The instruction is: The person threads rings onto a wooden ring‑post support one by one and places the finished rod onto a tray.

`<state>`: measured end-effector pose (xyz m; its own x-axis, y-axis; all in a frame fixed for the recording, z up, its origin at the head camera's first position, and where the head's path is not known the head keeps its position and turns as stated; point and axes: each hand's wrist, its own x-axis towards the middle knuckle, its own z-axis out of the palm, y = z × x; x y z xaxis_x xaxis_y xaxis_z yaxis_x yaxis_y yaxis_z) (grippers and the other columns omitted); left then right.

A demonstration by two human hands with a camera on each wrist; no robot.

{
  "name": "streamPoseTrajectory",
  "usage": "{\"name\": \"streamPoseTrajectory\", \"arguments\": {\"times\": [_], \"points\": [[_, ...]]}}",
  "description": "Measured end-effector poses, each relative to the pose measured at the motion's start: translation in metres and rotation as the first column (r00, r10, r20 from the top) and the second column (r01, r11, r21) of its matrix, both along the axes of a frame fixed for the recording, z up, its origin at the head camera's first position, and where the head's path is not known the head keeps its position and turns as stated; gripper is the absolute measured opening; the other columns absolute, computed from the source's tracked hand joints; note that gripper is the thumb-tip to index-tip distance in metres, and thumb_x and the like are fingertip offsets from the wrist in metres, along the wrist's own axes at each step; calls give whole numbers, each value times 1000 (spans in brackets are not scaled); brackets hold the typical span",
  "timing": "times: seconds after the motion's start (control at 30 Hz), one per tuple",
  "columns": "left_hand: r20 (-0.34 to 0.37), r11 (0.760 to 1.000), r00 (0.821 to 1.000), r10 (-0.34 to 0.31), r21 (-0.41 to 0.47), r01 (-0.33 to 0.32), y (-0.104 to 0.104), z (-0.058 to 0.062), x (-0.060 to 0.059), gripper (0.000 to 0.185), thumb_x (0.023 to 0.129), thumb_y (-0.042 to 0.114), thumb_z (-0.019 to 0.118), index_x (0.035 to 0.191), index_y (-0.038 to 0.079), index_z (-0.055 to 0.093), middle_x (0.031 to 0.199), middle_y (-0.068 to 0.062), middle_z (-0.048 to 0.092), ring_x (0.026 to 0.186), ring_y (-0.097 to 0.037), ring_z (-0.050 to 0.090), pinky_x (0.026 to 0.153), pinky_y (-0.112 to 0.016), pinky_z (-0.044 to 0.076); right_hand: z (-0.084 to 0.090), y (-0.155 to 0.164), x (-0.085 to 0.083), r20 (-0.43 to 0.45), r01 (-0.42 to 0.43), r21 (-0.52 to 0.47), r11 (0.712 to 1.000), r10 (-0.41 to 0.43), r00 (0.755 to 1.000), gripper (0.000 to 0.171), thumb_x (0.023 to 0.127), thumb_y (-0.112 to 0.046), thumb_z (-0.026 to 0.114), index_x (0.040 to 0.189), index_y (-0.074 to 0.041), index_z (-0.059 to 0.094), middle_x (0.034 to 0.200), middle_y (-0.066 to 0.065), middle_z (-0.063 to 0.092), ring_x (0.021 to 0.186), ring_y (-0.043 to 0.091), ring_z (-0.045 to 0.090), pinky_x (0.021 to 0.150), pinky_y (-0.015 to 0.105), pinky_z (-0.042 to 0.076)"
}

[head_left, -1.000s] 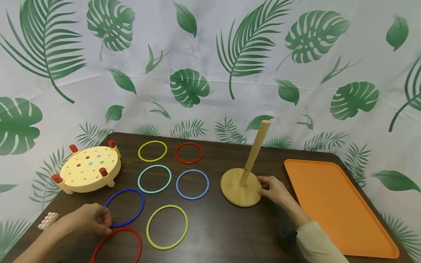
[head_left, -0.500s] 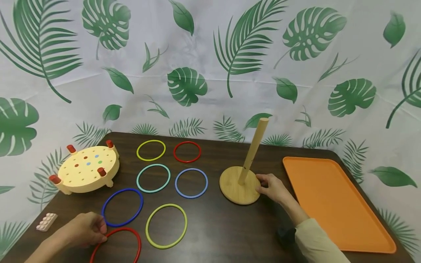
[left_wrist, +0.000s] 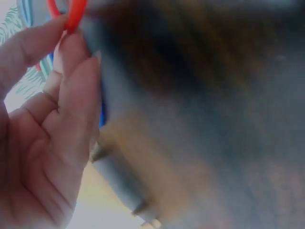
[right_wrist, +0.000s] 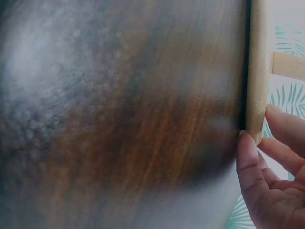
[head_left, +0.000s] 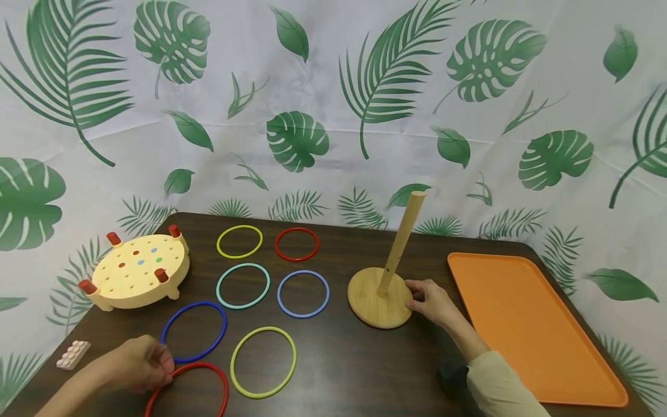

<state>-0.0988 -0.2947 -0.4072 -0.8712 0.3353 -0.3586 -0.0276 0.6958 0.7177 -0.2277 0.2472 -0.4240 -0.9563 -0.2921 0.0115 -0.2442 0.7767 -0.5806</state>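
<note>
My left hand (head_left: 138, 366) is at the front left, pinching the near red ring (head_left: 200, 365) between thumb and fingertips. The left wrist view shows the red ring (left_wrist: 75, 16) caught at the fingertips. Part of this ring runs past the bottom of the head view. Just beyond it a dark blue ring (head_left: 195, 303) lies flat. Right of centre stands a round wooden base (head_left: 365, 289) with an upright wooden post (head_left: 400, 246). My right hand (head_left: 435, 302) grips the base's right edge, with the thumb on one face and fingers on the other in the right wrist view.
Rings in yellow-green (head_left: 268, 329), light blue (head_left: 303, 272), teal (head_left: 243, 265), yellow (head_left: 239, 227) and red (head_left: 297, 229) lie flat mid-table. A round cream pegboard (head_left: 140, 269) with red-tipped legs is at left, near a pale pink studded block (head_left: 73, 354). An orange tray (head_left: 526, 324) lies at right.
My left hand has moved toward me from beside the dark blue ring and taken hold of the near red ring, which has shifted slightly. My right hand has stayed on the base.
</note>
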Motion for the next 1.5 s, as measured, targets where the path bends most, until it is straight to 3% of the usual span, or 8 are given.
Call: {"name": "streamPoseTrajectory", "arguments": {"times": [0.2, 0.47, 0.7, 1.03, 1.17, 1.37, 1.5], "points": [[49, 989, 996, -69, 136, 62, 4, 13, -12, 4, 76, 3, 64, 78, 0, 62, 64, 0, 57, 54, -5, 50, 45, -19, 43, 0, -1, 0, 5, 7, -1, 1000, -7, 1000, 46, 82, -2, 68, 124, 11, 54, 109, 25, 54, 92, 34, 60, 76, 43, 53], [38, 963, 997, -70, 262, 57, 26, 37, -35, 16, 86, 9, 63, 90, -7, 60, 71, 0, 59, 62, -4, 55, 54, -24, 52, 1, -2, 1, 10, 16, -11, 1000, -16, 1000, 45, 82, 0, 68, 123, 11, 54, 106, 23, 55, 92, 33, 61, 75, 42, 54], [15, 951, 1000, 10, 308, -14, 62, 63, -55, 26, 89, 17, 64, 98, -7, 59, 79, 0, 62, 72, -10, 61, 68, -32, 58, -1, -3, 2, 5, 16, -10, 1000, -16, 1000, 45, 82, -1, 68, 123, 11, 55, 106, 23, 55, 91, 33, 60, 75, 42, 54], [-87, 924, 987, 138, 369, -97, 125, 94, -84, 32, 86, 22, 68, 102, -5, 60, 79, -1, 65, 74, -14, 64, 69, -30, 58, -1, -2, 4, 10, 28, -27, 999, -28, 1000, 45, 81, 0, 68, 122, 11, 55, 106, 22, 56, 91, 32, 61, 74, 40, 54], [-84, 880, 980, 178, 459, -120, 153, 109, -95, 30, 86, 18, 68, 104, -5, 59, 80, -2, 65, 74, -12, 64, 71, -30, 58, -1, -2, 5, 10, 29, -33, 999, -29, 1000, 45, 82, 0, 69, 123, 11, 55, 106, 22, 55, 90, 31, 61, 73, 39, 55], [-32, 789, 978, 206, 596, -146, 195, 133, -110, 27, 87, 15, 68, 107, -2, 60, 83, -1, 65, 76, -14, 65, 73, -29, 58, -2, -1, 5, 0, 36, -46, 998, -36, 999, 45, 81, -1, 70, 121, 11, 56, 103, 21, 55, 89, 31, 62, 71, 37, 55], [-28, 759, 981, 191, 638, -129, 218, 145, -118, 25, 88, 15, 67, 107, 0, 61, 82, -1, 65, 75, -14, 65, 73, -27, 57, -3, -2, 4, -5, 37, -48, 998, -37, 999, 45, 81, -1, 70, 121, 11, 56, 103, 22, 56, 89, 31, 62, 72, 36, 55]]}}
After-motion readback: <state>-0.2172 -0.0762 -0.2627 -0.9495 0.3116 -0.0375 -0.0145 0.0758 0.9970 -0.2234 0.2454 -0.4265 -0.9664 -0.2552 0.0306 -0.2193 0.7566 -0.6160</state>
